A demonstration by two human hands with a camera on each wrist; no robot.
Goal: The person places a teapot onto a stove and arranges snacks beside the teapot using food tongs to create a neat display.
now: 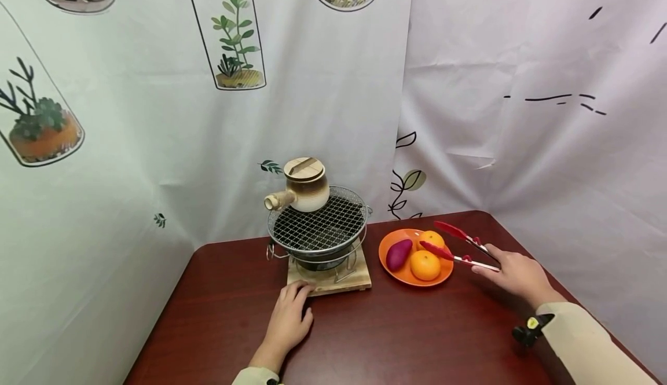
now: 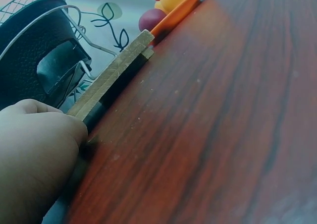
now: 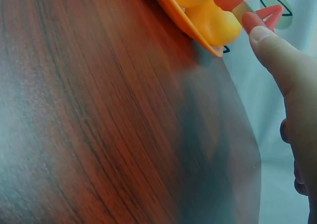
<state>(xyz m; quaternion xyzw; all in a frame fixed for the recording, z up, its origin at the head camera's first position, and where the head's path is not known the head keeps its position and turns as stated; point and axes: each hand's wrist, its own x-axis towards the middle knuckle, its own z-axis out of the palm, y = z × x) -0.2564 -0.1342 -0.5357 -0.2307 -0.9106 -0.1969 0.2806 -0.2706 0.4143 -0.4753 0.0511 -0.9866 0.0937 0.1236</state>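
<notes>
My right hand point(image 1: 521, 275) grips red-tipped tongs point(image 1: 438, 250), their arms spread apart over an orange plate point(image 1: 406, 279). One red tip passes above the plate between two orange fruits, a front one point(image 1: 425, 266) and a back one point(image 1: 430, 238); the other reaches beyond the back fruit. A smooth purple sweet-potato-like thing point(image 1: 399, 255) lies on the plate's left side. My left hand point(image 1: 286, 321) rests at the front left corner of a wooden board point(image 1: 351, 281), fingertips touching it and thumb apart. In the left wrist view, the fingertips are partly hidden.
A round tabletop grill point(image 1: 323, 226) stands on the board in a wire frame. A side-handled clay pot point(image 1: 308, 195) with a wooden lid sits at the back left of its grate. A printed curtain point(image 1: 333, 95) hangs close behind the dark wooden table point(image 1: 396, 333).
</notes>
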